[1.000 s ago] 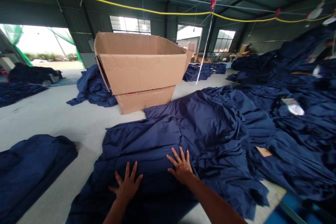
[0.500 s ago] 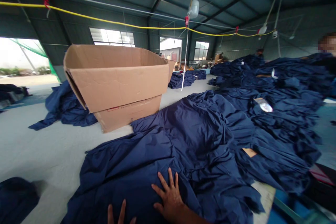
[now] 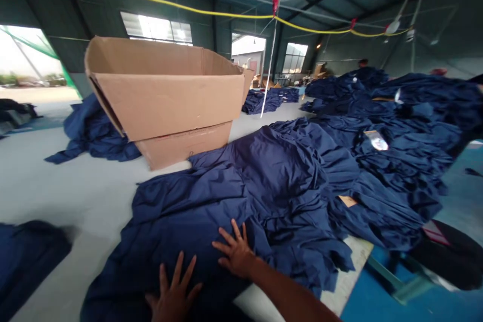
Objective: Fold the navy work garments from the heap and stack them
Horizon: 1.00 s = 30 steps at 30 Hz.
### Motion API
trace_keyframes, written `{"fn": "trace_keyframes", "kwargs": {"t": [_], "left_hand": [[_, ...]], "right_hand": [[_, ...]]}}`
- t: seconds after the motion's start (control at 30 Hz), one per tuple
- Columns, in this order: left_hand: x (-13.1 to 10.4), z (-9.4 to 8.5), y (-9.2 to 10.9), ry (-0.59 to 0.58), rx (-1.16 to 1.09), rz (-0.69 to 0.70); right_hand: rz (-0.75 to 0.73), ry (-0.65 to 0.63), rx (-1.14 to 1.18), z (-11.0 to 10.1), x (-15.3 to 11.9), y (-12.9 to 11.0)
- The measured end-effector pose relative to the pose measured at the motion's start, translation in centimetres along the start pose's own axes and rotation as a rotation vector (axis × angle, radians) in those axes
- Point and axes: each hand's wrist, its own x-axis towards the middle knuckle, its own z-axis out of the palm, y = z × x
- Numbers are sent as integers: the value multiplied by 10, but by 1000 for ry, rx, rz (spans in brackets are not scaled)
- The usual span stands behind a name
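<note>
Both hands lie on a spread of navy blue cloth (image 3: 181,211) that covers the near part of the table. My left hand (image 3: 175,289) is at the bottom of the view, palm down, its fingers spread on the fabric. Farther right and a little higher, my right hand (image 3: 236,251) rests flat with fingers apart, its bare forearm reaching in from the lower right. Neither hand grips anything. The cloth is wrinkled and runs into a larger heap (image 3: 287,161) of the same navy fabric.
A large open cardboard box (image 3: 166,105) stands beyond the cloth. More navy fabric (image 3: 98,131) lies left of it, and a dark piece (image 3: 30,261) at lower left. A tan paper piece (image 3: 347,201) and a white tag (image 3: 377,141) lie on the heap. A yellow cable (image 3: 158,0) hangs overhead.
My left hand has come further into view. The right hand has shifted slightly up and left in the picture, and more forearm shows. The camera view has tilted down.
</note>
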Motion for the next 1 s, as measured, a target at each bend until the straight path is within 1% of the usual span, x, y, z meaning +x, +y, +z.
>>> {"fn": "trace_keyframes", "kwargs": {"t": [0.07,0.1,0.17,0.23,0.3,0.37,0.43,0.5,0.6,0.63,0.7,0.77,0.83,0.87,0.93,1.0], "left_hand": [[-2,-12,5,-49,-6,-26],[-2,-19,7,-109,-39,-38],[-3,-33,10,-165,-110,-47],[-11,-44,8,-181,-169,13],[-26,-49,2,-222,-209,127],[-40,-48,-7,-312,-213,220],[-50,-43,-12,-375,-174,258],[-53,-37,-9,-366,-118,244],[-45,-28,9,-316,-76,194],[-41,-27,16,-308,-80,189],[-35,-28,28,-306,-124,207],[-33,-31,32,-309,-214,261],[-37,-33,28,-290,-320,341],[-40,-33,22,-265,-365,382],[-50,-31,9,-233,-408,453],[-60,-25,-2,-256,-384,488]], "right_hand": [[46,-31,-37,1,7,5],[56,-36,-58,1,10,7],[58,-43,-79,-1,13,7],[16,-68,-55,-6,8,7],[-69,-140,5,-12,-3,5],[-170,-226,64,-16,-15,3],[-256,-294,90,-15,-24,0],[-328,-333,80,-9,-28,-2],[-387,-330,35,4,-28,1],[-372,-307,22,7,-26,5],[-289,-234,10,9,-24,16],[-192,-168,24,5,-22,28],[-136,-155,54,-3,-23,34],[-126,-169,72,-7,-25,35],[-122,-217,116,-17,-31,32],[-125,-290,147,-25,-38,25]]}}
